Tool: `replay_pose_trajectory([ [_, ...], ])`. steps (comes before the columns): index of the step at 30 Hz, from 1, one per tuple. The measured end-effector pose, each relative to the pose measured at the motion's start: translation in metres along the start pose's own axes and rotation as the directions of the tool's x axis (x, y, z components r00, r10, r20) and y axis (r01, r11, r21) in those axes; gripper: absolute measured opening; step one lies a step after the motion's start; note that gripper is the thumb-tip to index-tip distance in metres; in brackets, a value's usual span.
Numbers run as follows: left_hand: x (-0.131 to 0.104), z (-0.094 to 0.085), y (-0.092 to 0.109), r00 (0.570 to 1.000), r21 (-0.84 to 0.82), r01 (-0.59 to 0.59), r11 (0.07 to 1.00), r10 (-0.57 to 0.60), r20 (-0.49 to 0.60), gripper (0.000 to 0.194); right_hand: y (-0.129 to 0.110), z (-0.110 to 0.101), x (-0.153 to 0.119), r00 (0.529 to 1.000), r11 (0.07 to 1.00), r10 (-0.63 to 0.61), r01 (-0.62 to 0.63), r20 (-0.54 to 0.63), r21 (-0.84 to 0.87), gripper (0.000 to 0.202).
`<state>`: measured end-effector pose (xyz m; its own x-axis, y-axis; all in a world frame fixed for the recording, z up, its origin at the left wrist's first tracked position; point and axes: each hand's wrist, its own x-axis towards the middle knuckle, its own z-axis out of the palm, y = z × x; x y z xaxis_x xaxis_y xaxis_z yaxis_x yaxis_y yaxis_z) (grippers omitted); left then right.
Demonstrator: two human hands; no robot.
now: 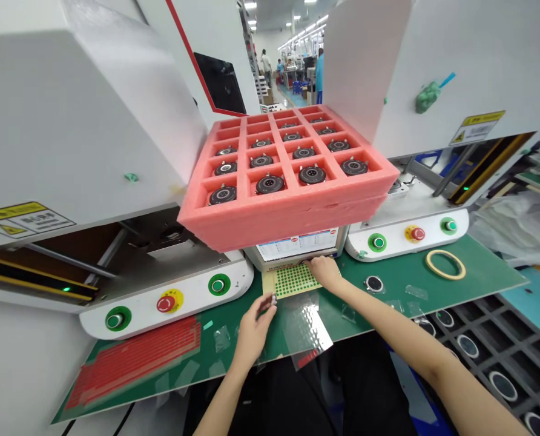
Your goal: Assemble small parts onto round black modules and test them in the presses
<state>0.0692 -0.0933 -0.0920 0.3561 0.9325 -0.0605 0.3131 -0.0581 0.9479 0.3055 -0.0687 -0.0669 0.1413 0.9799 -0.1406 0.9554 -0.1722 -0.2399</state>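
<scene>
My left hand (253,327) pinches a small round part (273,300) between its fingertips, just above the green mat (388,303). My right hand (324,270) rests with its fingers on a sheet of green dot stickers (288,280) in front of a small display unit (297,247). A clear film sheet (304,327) lies on the mat between my hands. A round black part (374,283) sits on the mat to the right of my right hand.
A pink foam tray (288,181) with several round black parts stands over the display. White machines with green and red buttons (165,303) (418,233) flank it. A tape ring (445,264), red strips (138,360) and a black tray (483,351) lie around.
</scene>
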Motion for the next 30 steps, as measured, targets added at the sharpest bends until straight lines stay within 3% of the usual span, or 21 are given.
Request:
replay_pose_trajectory([
  [3,-0.028,0.002,0.032,0.995,-0.224,0.100,0.970,-0.098,0.021,0.056,-0.014,-0.017,-0.034,0.996,0.968,-0.069,0.079,-0.047,0.237,0.022],
  [6,-0.061,0.009,0.064,0.985,-0.451,0.155,0.879,-0.172,0.003,0.048,-0.032,-0.034,-0.095,0.974,0.865,-0.180,0.224,-0.138,0.449,0.021],
  [8,-0.083,0.015,0.081,0.982,-0.546,0.132,0.827,-0.183,-0.040,0.039,-0.042,-0.043,-0.139,0.951,0.767,-0.212,0.304,-0.224,0.565,0.014],
  [12,-0.120,0.025,0.106,0.992,-0.432,-0.057,0.900,0.004,-0.122,0.021,-0.053,-0.055,-0.201,0.842,0.362,-0.105,0.528,-0.529,0.768,0.006],
  [14,-0.135,0.026,0.118,0.977,-0.312,-0.193,0.930,0.154,-0.148,0.013,-0.054,-0.059,-0.218,0.815,0.258,-0.049,0.569,-0.577,0.781,0.009],
  [18,-0.153,0.023,0.133,0.915,-0.118,-0.401,0.909,0.390,-0.101,0.023,-0.049,-0.071,-0.237,0.795,0.240,-0.082,0.601,-0.601,0.762,0.012],
  [21,-0.158,0.018,0.136,0.870,-0.073,-0.493,0.867,0.493,-0.024,0.028,-0.045,-0.078,-0.245,0.743,0.265,-0.125,0.664,-0.657,0.700,0.014],
  [24,-0.159,0.016,0.138,0.830,-0.068,-0.555,0.829,0.558,0.027,0.030,-0.041,-0.080,-0.252,0.704,0.285,-0.160,0.704,-0.692,0.651,0.015],
  [30,-0.161,0.017,0.148,0.792,-0.092,-0.599,0.795,0.606,0.079,0.030,-0.030,-0.085,-0.260,0.705,0.330,-0.243,0.706,-0.666,0.626,0.019],
])
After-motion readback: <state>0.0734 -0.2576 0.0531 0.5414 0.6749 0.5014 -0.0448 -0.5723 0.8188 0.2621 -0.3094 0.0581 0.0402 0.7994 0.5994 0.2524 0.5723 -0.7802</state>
